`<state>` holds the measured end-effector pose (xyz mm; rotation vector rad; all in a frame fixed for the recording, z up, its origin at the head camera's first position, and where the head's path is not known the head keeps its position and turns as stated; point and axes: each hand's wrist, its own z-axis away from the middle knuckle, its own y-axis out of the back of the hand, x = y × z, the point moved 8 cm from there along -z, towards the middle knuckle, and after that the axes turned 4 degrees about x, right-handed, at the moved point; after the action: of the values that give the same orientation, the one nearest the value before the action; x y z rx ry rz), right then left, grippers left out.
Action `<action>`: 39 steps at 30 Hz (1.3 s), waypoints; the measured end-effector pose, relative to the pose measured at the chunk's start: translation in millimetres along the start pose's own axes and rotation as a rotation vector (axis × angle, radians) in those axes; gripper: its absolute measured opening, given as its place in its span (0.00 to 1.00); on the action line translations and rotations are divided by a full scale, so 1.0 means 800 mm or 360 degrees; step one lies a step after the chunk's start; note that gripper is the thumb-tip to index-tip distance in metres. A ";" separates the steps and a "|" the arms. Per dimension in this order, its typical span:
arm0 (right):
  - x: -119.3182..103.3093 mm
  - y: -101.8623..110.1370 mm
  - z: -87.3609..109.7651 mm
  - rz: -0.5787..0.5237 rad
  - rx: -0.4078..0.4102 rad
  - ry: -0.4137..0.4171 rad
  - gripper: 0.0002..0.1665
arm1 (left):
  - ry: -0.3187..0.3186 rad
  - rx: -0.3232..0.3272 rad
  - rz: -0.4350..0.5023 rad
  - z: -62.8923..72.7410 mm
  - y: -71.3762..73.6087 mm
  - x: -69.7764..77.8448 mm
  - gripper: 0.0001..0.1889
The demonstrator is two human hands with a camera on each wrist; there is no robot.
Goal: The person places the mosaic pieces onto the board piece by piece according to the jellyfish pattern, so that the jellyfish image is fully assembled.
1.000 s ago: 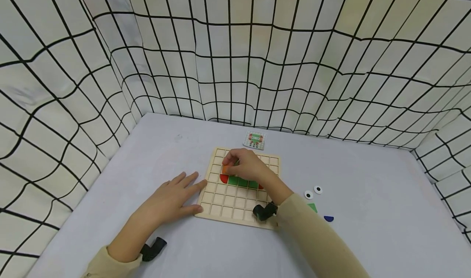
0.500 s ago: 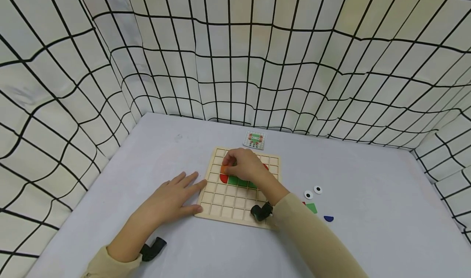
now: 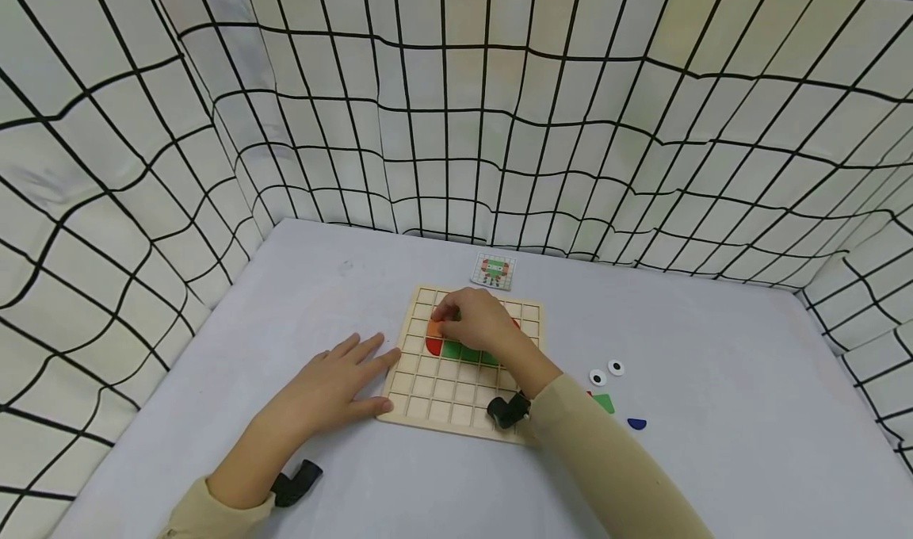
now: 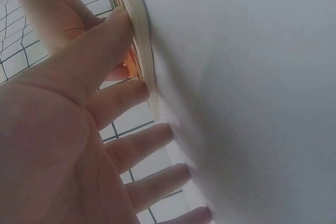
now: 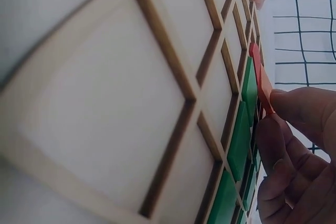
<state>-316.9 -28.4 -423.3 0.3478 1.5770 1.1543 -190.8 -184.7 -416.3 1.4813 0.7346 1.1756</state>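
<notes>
My right hand is over the upper left of a wooden grid board, pinching an orange tile between thumb and fingertips. In the right wrist view the orange tile stands tilted at the grid, beside a red rounded tile. Below it in the head view lie that red rounded tile and a row of green tiles. With fingers spread and straight, my left hand touches the board's left edge. The right hand hides part of the tiles.
Behind the board lies a small pattern card. To the right are two white eye discs, a green piece and a blue half-round piece. Black-lined white netting encloses the white table.
My right wrist has shifted slightly left, uncovering a red piece at the board's right and one by the green piece. The orange tile shows a little more; the left hand stays put.
</notes>
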 end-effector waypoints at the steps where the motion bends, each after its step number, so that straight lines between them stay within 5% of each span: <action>1: 0.000 0.000 0.000 -0.0007 0.0001 0.0008 0.05 | 0.0002 -0.0001 -0.0001 0.000 0.000 0.000 0.37; 17: 0.022 0.028 0.028 -0.0221 0.0085 0.0072 0.07 | -0.0004 0.0003 0.0002 -0.002 -0.003 0.002 0.38; 39: 0.156 0.108 0.126 -0.0184 0.0383 -0.0287 0.13 | 0.0011 0.0002 0.0007 -0.001 -0.003 0.001 0.38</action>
<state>-303.5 153.1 -419.0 0.4981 1.5575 0.8225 -191.2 -183.0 -418.3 1.4813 0.7373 1.1845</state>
